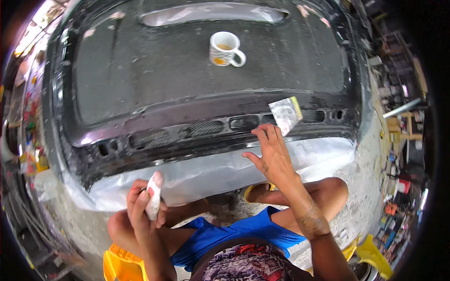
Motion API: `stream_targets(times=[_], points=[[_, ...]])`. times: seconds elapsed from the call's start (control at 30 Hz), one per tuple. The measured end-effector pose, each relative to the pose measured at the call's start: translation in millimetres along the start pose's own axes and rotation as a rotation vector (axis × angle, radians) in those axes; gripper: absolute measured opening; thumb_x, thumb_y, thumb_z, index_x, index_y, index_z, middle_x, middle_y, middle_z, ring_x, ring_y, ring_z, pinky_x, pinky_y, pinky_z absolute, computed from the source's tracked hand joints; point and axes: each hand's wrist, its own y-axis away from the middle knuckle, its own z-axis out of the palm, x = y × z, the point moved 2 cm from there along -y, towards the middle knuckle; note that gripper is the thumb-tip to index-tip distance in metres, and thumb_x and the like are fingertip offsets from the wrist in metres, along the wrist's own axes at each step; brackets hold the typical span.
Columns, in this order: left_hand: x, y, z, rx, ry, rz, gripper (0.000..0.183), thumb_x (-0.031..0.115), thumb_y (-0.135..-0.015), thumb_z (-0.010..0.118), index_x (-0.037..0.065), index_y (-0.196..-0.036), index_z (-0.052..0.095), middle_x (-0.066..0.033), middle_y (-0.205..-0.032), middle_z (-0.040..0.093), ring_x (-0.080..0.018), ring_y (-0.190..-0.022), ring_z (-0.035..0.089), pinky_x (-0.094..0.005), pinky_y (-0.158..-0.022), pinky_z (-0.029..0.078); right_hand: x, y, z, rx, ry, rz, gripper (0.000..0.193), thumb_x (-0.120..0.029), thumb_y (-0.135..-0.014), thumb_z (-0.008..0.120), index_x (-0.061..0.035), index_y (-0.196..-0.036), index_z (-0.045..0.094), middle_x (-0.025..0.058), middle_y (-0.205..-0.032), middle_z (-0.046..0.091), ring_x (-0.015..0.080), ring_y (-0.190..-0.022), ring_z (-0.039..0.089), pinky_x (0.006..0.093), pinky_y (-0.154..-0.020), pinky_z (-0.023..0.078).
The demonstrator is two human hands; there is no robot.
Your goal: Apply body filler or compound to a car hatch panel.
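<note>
My left hand [139, 206] is closed round a small, flat whitish piece [154, 192] with reddish-pink patches, held upright over my left knee; its exact kind does not show. My right hand [272, 152] is raised over the near edge of a dark car panel [164, 65], thumb and fingers apart. Just past its fingertips is a small greyish-white packet or sheet [285, 114] with a yellow-green edge, by the slotted strip of the panel. Whether the fingers touch it, I cannot tell.
A white mug [225, 49] with a brown drink stands on the panel. Silvery sheeting [206, 175] covers the part nearest my legs. A yellow plastic thing [123, 264] is at lower left, another [375, 255] at lower right. Cluttered tools and parts line both sides.
</note>
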Motion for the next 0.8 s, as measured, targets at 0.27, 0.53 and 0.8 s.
stream_targets(times=[0.27,0.53,0.8], points=[[-7.5,-14.4,3.0,0.007,0.056,-0.007,0.026,0.022,-0.093,0.053,-0.002,-0.100,0.047,-0.0195,-0.061,0.061,-0.0156,-0.028,0.042,-0.0231,-0.025,0.032,2.3,7.2,1.8,0.062,-0.163,-0.157,0.049,-0.017,-0.080,0.074,0.0028,-0.121,0.056,0.0157,-0.129,0.050,0.0362,-0.118,0.050,0.0423,-0.100,0.044],[-6.9,-19.7,19.0,-0.048,0.055,-0.007,0.025,0.020,-0.093,0.052,-0.004,-0.100,0.048,-0.0206,-0.064,0.061,-0.0152,-0.030,0.042,-0.0231,-0.027,0.033,-39.2,-45.1,53.6,-0.101,0.157,-0.434,0.053,-0.014,-0.082,0.065,0.0109,-0.127,0.050,0.0215,-0.128,0.050,0.0325,-0.124,0.045,0.0392,-0.109,0.038],[-6.3,-18.1,11.4,-0.049,0.111,0.006,0.024,0.019,-0.094,0.053,-0.004,-0.101,0.048,-0.0222,-0.067,0.063,-0.0157,-0.032,0.046,-0.0230,-0.028,0.033,-65.0,-58.1,57.6,-0.311,0.215,-0.439,0.056,-0.013,-0.081,0.064,0.0128,-0.128,0.048,0.0213,-0.126,0.052,0.0329,-0.122,0.048,0.0355,-0.103,0.044]])
